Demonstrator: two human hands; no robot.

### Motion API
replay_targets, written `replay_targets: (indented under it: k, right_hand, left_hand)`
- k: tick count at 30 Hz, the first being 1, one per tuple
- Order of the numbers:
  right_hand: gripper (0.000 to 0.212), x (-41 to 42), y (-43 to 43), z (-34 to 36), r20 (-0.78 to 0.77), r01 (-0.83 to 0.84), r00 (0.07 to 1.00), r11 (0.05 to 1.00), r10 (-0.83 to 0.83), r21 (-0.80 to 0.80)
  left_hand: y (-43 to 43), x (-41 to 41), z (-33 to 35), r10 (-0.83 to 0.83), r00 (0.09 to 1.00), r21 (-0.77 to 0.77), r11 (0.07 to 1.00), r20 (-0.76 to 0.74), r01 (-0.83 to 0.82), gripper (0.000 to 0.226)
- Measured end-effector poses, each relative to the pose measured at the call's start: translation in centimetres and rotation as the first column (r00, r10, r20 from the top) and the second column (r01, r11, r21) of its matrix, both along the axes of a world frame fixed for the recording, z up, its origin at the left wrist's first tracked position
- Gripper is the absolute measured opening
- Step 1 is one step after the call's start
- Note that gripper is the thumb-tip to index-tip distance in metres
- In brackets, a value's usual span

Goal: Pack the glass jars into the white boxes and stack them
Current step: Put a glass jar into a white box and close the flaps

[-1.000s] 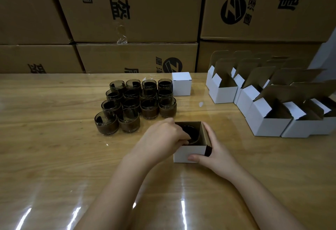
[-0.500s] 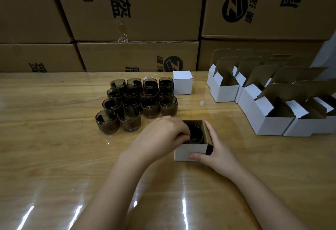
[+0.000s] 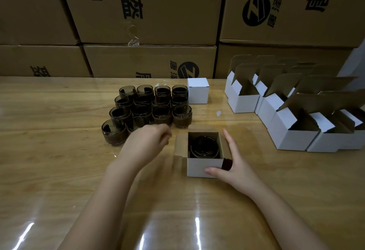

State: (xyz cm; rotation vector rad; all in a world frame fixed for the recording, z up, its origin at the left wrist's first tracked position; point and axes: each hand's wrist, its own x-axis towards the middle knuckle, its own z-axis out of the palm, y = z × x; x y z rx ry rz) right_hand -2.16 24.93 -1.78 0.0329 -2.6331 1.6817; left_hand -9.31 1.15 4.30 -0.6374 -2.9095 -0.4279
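A small white box (image 3: 204,167) stands open in front of me with a dark glass jar (image 3: 204,147) sitting inside it. My right hand (image 3: 233,164) holds the box, thumb on its front face and fingers along its right side. My left hand (image 3: 147,144) hovers just left of the box with loosely curled fingers, holding nothing. Several dark glass jars (image 3: 150,109) stand in rows behind my left hand. One closed white box (image 3: 198,91) stands to the right of the jars.
Several open white boxes (image 3: 292,119) with raised brown flaps crowd the table's right side. Large brown cartons (image 3: 150,12) are stacked like a wall along the back edge. The wooden table (image 3: 49,160) is glossy with light glare near me.
My left hand has come out of the box and drawn back to the left, leaving the jar inside. The right hand has stayed on the box.
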Motion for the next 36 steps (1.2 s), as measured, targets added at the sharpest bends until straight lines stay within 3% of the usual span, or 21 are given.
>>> replay_targets:
  k: [2, 5, 9, 14, 20, 24, 30, 36]
  right_hand:
    - [0.116, -0.1, 0.0, 0.0, -0.003, 0.015, 1.0, 1.0, -0.015, 0.001]
    - [0.119, -0.2, 0.1, -0.1, 0.007, 0.041, 0.999, 0.999, -0.041, -0.001]
    - [0.125, -0.1, 0.0, 0.0, 0.028, 0.059, 0.998, 0.998, -0.059, -0.002]
    - [0.129, -0.3, 0.1, -0.1, 0.028, 0.096, 0.995, 0.995, -0.095, -0.024]
    - [0.13, -0.4, -0.1, -0.1, 0.035, 0.037, 0.999, 0.998, -0.038, 0.046]
    - [0.13, -0.4, -0.2, 0.0, 0.03, 0.04, 0.999, 0.999, -0.041, 0.036]
    - [0.123, -0.4, -0.2, -0.2, 0.015, 0.055, 0.998, 0.998, -0.055, 0.013]
    - [0.122, -0.4, -0.2, -0.2, 0.022, 0.06, 0.998, 0.998, -0.06, 0.0]
  left_hand:
    - [-0.2, -0.5, -1.0, -0.023, 0.981, 0.11, 0.994, 0.192, 0.001, 0.009]
    - [0.2, -0.5, -2.3, -0.12, 0.934, 0.364, 0.931, 0.336, -0.011, 0.016]
    - [1.2, 0.0, -3.3, -0.242, 0.859, 0.566, 0.822, 0.451, -0.066, 0.026]
    - [2.5, 1.3, -3.1, -0.315, 0.824, 0.752, 0.631, 0.471, -0.189, 0.038]
    - [3.8, 2.2, -2.9, -0.391, 0.82, 0.839, 0.512, 0.418, -0.183, 0.025]
    - [4.3, 2.1, -3.9, -0.389, 0.84, 0.856, 0.494, 0.377, -0.155, 0.05]
    - [4.8, 1.9, -4.7, -0.37, 0.852, 0.87, 0.46, 0.37, -0.178, 0.02]
    - [4.9, 1.8, -4.8, -0.418, 0.84, 0.901, 0.397, 0.348, -0.176, 0.023]
